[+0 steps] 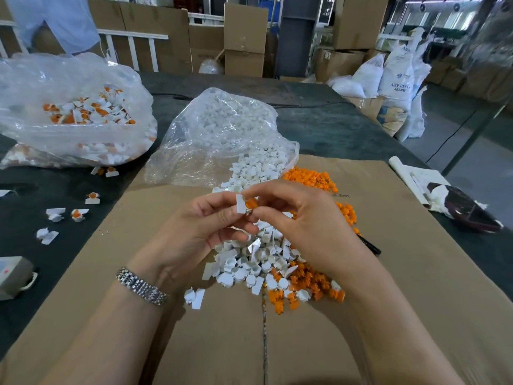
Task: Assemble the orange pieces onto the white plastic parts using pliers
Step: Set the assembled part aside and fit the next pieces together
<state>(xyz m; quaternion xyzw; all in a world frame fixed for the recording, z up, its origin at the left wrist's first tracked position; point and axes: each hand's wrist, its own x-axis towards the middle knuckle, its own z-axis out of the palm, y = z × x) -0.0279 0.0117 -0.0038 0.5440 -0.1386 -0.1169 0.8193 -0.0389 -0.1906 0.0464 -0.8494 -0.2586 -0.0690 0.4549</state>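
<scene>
Cardboard (194, 343) under white-and-orange part (244, 204)

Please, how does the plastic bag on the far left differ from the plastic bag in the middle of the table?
The left bag holds white parts with orange pieces fitted; the middle bag holds plain white parts only. The left bag keeps most of its parts inside, with a few lying on the table beside it, while the middle bag spills a stream of parts onto the cardboard. Both are clear, crumpled and open.
</scene>
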